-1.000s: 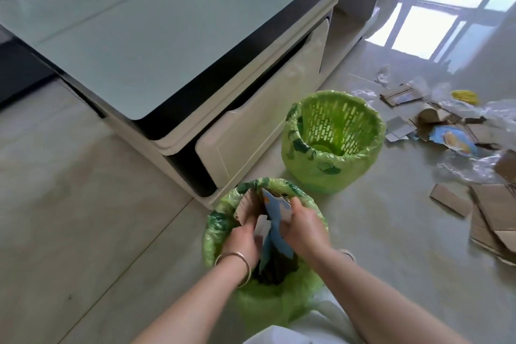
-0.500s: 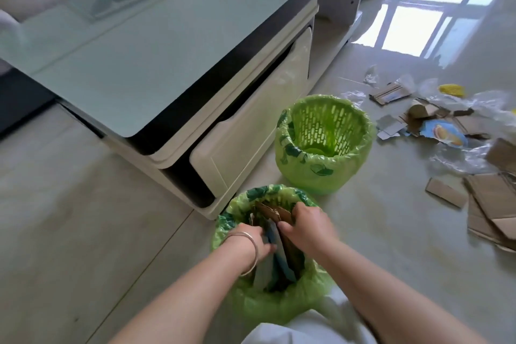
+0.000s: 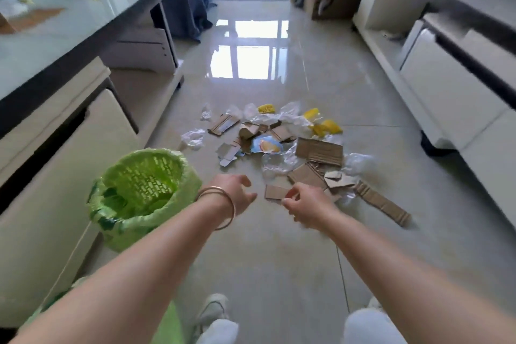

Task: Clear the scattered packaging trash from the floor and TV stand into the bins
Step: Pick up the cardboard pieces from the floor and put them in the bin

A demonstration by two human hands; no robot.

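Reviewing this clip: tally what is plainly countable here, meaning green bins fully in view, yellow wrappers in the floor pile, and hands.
Green bin: 1
Yellow wrappers: 3, at and
Hands: 2, left hand and right hand
Total: 6

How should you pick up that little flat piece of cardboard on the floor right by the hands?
Probably by its near edge. The small cardboard piece lies flat on the shiny floor, so there is nothing to wrap around. The right hand is already at that edge; coming in low from the person's side, a fingertip could lift the edge, then thumb and fingers pinch it.
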